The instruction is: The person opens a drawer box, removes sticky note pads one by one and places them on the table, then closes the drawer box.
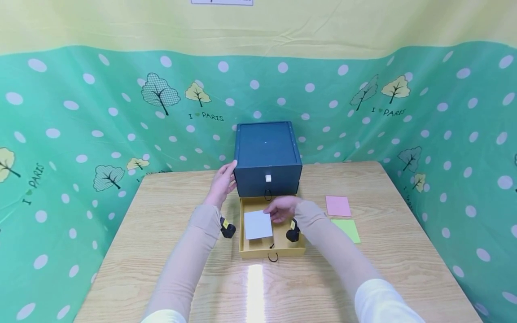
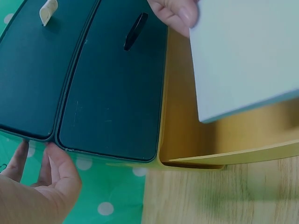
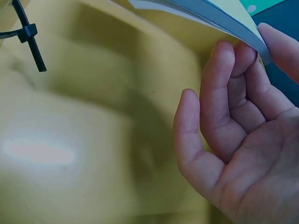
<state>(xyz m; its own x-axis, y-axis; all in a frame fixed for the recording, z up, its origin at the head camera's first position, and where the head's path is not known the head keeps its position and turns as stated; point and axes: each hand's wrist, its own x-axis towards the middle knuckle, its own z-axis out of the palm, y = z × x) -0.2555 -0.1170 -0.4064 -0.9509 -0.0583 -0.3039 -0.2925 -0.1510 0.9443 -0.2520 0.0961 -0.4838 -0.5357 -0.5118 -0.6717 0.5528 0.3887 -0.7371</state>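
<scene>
My right hand (image 1: 284, 208) pinches the corner of a pale blue-white square pad of notes (image 1: 257, 225) between thumb and fingers. In the right wrist view the pad's layered edge (image 3: 219, 25) shows, with the other fingers curved below it. The pad is held above a pulled-out yellow drawer (image 1: 272, 253), which sticks out from under a dark blue drawer box (image 1: 264, 146). Against the box's left side rests my left hand (image 1: 221, 185); the left wrist view shows its fingertips (image 2: 60, 158) touching the box's edge.
A pink note pad (image 1: 338, 206) and a green one (image 1: 347, 230) lie on the wooden table, right of the drawer. The box front carries a white pull tab (image 1: 268, 178) and a black loop (image 1: 268, 194). Another black loop (image 1: 273, 257) hangs on the drawer's front. A green dotted curtain (image 1: 258, 94) stands behind.
</scene>
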